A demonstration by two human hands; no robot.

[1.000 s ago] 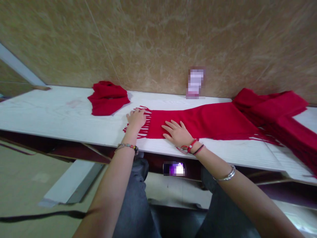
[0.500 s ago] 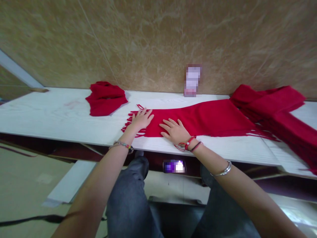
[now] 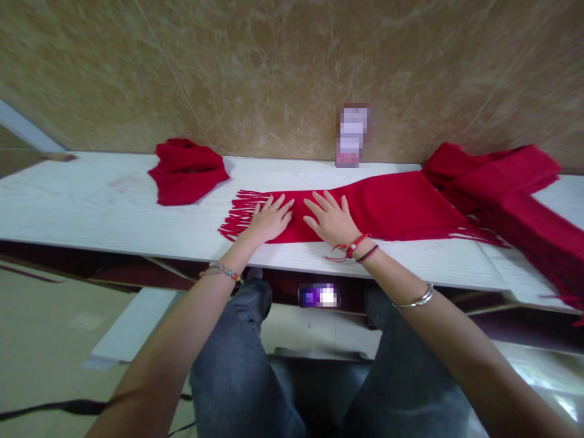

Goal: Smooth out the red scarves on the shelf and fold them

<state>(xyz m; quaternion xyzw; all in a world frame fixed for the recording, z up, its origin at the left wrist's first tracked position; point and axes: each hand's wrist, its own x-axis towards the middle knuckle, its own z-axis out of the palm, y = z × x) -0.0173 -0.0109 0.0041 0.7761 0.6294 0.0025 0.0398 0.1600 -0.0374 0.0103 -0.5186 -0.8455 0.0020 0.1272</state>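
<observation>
A red scarf with a fringed left end lies spread along the white tabletop. My left hand rests flat on it beside the fringe, fingers apart. Just to the right, my right hand also lies on the cloth with its fingers spread. Neither hand grips anything. The scarf's right part meets a bunched, folded heap of red cloth with fringe; where one ends and the other begins I cannot tell.
A crumpled red cloth piece sits at the back left. A pixelated upright item stands against the marbled wall. Below the table's front edge a phone-like lit object shows between my knees. A white board is lower left.
My left hand has shifted a little right off the fringe, whose strands now lie straighter. My right hand has moved slightly up the cloth. The whole view has tilted a little.
</observation>
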